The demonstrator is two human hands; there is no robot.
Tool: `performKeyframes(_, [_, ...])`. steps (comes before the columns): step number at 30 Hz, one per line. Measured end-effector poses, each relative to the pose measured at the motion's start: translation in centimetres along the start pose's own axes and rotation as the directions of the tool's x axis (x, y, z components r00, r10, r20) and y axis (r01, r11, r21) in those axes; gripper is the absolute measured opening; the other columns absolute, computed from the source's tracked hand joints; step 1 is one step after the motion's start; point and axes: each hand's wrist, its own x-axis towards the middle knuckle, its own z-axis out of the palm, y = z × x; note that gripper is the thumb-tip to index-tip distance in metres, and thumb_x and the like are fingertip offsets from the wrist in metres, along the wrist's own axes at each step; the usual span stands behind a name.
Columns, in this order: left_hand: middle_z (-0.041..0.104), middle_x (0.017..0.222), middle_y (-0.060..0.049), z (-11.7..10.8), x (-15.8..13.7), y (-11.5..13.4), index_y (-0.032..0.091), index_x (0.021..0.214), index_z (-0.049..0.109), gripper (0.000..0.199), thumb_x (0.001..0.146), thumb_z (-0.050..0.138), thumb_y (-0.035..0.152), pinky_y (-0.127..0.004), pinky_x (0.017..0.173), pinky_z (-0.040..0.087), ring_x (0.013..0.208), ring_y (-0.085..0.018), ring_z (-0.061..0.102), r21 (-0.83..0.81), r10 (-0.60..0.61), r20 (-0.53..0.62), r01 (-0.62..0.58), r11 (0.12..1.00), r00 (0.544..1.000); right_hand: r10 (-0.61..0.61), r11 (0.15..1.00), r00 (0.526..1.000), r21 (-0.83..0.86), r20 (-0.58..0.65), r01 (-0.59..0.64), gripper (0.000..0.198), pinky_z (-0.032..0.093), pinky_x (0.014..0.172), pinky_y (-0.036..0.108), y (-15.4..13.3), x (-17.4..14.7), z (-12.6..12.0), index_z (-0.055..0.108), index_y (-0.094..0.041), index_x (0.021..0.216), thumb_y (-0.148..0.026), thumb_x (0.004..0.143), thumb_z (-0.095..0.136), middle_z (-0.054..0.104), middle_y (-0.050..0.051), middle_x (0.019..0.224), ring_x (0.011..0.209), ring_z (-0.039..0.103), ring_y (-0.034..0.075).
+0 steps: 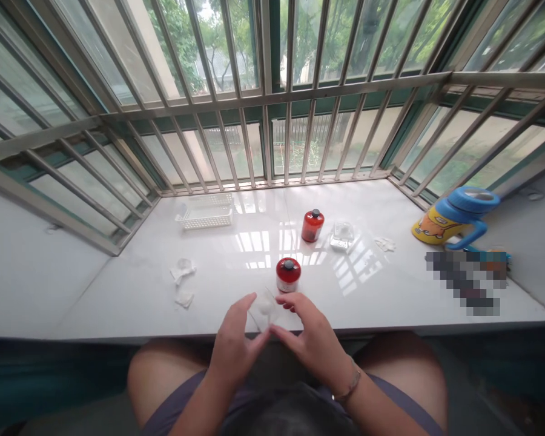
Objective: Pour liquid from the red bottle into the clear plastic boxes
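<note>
Between my two hands, close to the table's front edge, is a clear, see-through piece [267,310] with a pale round middle; its exact kind I cannot make out. My left hand [234,339] grips its left side between thumb and fingers. On the other side my right hand [306,330], with a bracelet at the wrist, holds it with the thumb at the lower edge and bent fingers above. Just beyond the fingers stands a squat red bottle [288,277] with a dark cap and a pale label. Neither hand touches that bottle.
Farther back are a second red bottle [313,226] and a small clear container [342,237]. Crumpled white tissue [183,270] lies at left, more tissue [385,243] at right. A white basket [208,219] stands near the barred window. A blue-and-yellow flask [452,218] stands right, beside a pixelated patch.
</note>
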Motion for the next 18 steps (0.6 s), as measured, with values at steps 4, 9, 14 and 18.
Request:
performKeyframes(4, [0.074,0.137,-0.012,-0.8,-3.7,3.2,0.025,0.152,0.053,0.064,0.091,0.071,0.018,-0.041,0.107,0.064,0.126,-0.029,0.074,-0.039,0.055,0.049,-0.053,0.998,0.997,-0.005,0.999,1.000,0.039,0.028,0.004,0.026,0.059,0.086,0.037,-0.8,-2.1,1.0,0.070,-0.027,0.108,-0.026,0.089,0.087,0.074,0.002,0.100,0.094,0.070,0.023])
performKeyframes(9, [0.077,0.134,-0.009,-1.1,-5.9,3.9,0.028,0.150,0.054,0.073,0.082,0.076,0.016,-0.037,0.101,0.068,0.118,-0.028,0.078,-0.115,-0.006,0.091,0.016,0.993,0.996,0.070,0.997,0.995,0.013,0.070,-0.071,0.034,0.057,0.077,0.033,-1.4,-4.1,1.4,0.070,-0.028,0.108,-0.023,0.083,0.091,0.076,0.000,0.096,0.085,0.072,0.022])
performKeyframes(14, [0.079,0.132,-0.005,-1.1,-6.5,3.3,0.031,0.145,0.059,0.077,0.074,0.085,0.016,-0.035,0.098,0.069,0.114,-0.026,0.081,-0.233,-0.091,0.150,0.125,0.964,0.984,0.019,1.000,0.990,-0.013,0.137,-0.018,0.037,0.057,0.081,0.033,-1.5,-4.8,0.8,0.069,-0.031,0.121,-0.019,0.089,0.083,0.078,0.000,0.103,0.090,0.074,0.022])
performKeyframes(18, [0.078,0.136,-0.004,-0.8,-7.0,2.8,0.032,0.145,0.062,0.089,0.063,0.090,0.012,-0.034,0.102,0.067,0.117,-0.027,0.080,-0.334,-0.136,0.242,0.215,0.918,0.961,0.036,0.999,0.984,-0.024,0.173,-0.033,0.035,0.057,0.079,0.031,-1.4,-5.1,0.5,0.068,-0.030,0.117,-0.017,0.087,0.081,0.077,-0.001,0.101,0.087,0.073,0.021])
